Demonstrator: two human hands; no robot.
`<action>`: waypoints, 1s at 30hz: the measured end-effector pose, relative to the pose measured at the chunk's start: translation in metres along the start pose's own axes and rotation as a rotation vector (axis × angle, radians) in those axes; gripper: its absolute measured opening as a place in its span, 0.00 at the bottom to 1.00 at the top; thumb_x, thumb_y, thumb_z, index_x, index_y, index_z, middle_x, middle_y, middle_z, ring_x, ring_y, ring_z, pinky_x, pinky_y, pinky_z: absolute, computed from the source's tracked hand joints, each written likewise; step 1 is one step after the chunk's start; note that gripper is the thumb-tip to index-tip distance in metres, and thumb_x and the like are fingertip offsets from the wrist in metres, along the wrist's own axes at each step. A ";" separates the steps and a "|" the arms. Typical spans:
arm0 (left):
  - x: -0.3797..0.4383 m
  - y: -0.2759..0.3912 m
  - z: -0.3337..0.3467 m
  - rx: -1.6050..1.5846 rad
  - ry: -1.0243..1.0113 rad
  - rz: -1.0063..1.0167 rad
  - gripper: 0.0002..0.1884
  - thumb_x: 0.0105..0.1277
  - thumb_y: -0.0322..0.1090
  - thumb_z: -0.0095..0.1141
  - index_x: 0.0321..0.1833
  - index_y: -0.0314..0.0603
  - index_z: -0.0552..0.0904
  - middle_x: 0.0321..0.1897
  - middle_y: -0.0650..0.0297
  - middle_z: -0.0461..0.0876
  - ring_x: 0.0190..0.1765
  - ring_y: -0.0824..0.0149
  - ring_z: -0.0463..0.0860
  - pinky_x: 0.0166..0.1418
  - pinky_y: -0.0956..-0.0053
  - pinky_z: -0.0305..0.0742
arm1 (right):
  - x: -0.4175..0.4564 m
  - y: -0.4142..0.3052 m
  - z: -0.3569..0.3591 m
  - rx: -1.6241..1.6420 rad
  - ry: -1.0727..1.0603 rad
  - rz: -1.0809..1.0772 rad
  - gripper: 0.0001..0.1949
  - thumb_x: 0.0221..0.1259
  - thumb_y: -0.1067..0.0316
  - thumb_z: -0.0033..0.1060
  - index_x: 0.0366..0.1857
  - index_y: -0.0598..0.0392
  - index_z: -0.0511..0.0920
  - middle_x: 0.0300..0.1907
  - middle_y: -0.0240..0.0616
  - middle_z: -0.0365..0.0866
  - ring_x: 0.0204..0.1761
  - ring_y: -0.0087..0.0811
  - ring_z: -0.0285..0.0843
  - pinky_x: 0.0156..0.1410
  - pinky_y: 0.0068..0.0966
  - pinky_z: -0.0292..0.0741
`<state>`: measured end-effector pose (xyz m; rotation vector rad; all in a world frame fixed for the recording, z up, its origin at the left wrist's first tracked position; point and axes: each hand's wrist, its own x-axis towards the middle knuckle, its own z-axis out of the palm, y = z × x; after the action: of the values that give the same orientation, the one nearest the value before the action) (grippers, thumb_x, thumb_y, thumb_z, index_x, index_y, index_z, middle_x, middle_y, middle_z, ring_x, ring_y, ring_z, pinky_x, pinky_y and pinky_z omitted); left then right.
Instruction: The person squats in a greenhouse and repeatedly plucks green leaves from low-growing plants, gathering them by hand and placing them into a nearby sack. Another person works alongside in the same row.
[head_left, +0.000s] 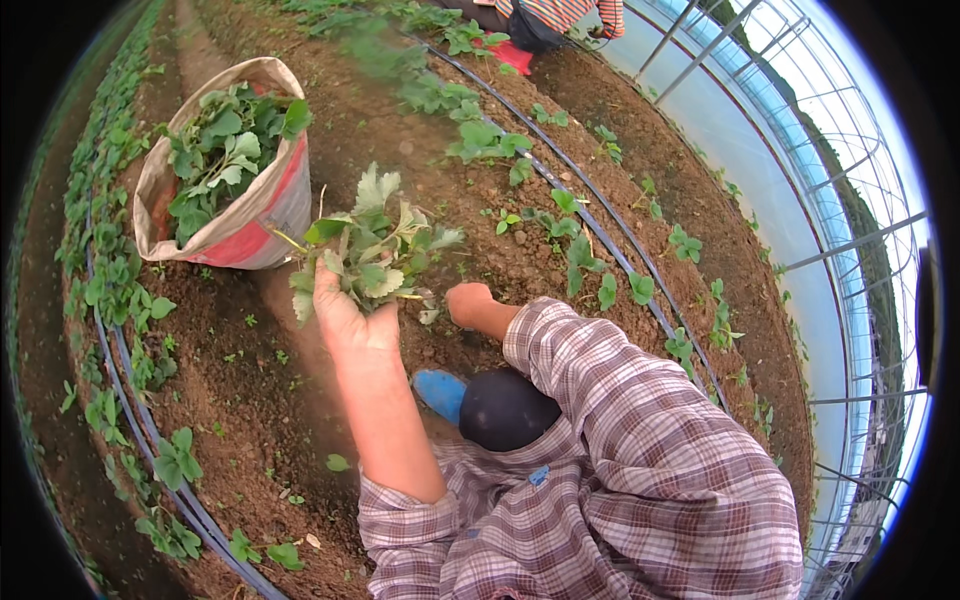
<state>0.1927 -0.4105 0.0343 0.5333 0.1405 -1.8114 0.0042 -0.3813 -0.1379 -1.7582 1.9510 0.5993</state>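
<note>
My left hand (351, 319) holds a loose bunch of leafy strawberry seedlings (379, 259), its leaves fanned out above the fingers and some stems sticking out sideways. My right hand (471, 304) is curled low over the soil, just right of the bunch. Its fingertips are hidden, so whether it grips anything cannot be told; a small leaf (429, 313) shows beside it. Left of the bunch stands a woven sack (244, 238) with a folded-down rim and a red band. More uprooted strawberry seedlings (225, 154) fill its mouth.
Drip irrigation hoses (600, 225) run along the raised soil bed (420, 180) at my right, among growing strawberry plants (484, 139). Another planted row with hoses (127, 375) lies left. A co-worker (555, 19) crouches ahead near a red sheet (511, 54). Greenhouse plastic (765, 187) borders the right.
</note>
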 end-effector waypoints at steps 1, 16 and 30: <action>-0.002 0.002 0.002 0.017 0.025 0.016 0.14 0.68 0.39 0.45 0.53 0.42 0.74 0.49 0.60 0.78 0.48 0.59 0.77 0.50 0.59 0.74 | -0.006 -0.007 -0.013 0.032 0.012 -0.012 0.10 0.51 0.68 0.52 0.34 0.56 0.83 0.41 0.47 0.82 0.45 0.44 0.80 0.46 0.38 0.77; 0.008 0.000 -0.007 -0.003 -0.049 -0.005 0.15 0.60 0.34 0.56 0.51 0.45 0.78 0.50 0.61 0.79 0.52 0.56 0.76 0.59 0.51 0.69 | 0.015 0.025 -0.066 -0.279 0.130 -0.051 0.09 0.54 0.67 0.55 0.36 0.51 0.83 0.40 0.39 0.83 0.43 0.36 0.82 0.44 0.32 0.77; -0.004 -0.004 0.005 0.057 0.056 -0.002 0.14 0.68 0.39 0.45 0.52 0.43 0.75 0.48 0.61 0.78 0.47 0.60 0.77 0.50 0.59 0.75 | 0.005 0.101 -0.080 0.062 0.428 0.313 0.11 0.56 0.69 0.48 0.42 0.59 0.74 0.41 0.50 0.81 0.44 0.46 0.81 0.46 0.38 0.77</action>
<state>0.1887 -0.4078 0.0393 0.6250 0.1280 -1.8079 -0.0994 -0.4227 -0.0743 -1.6553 2.5358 0.2655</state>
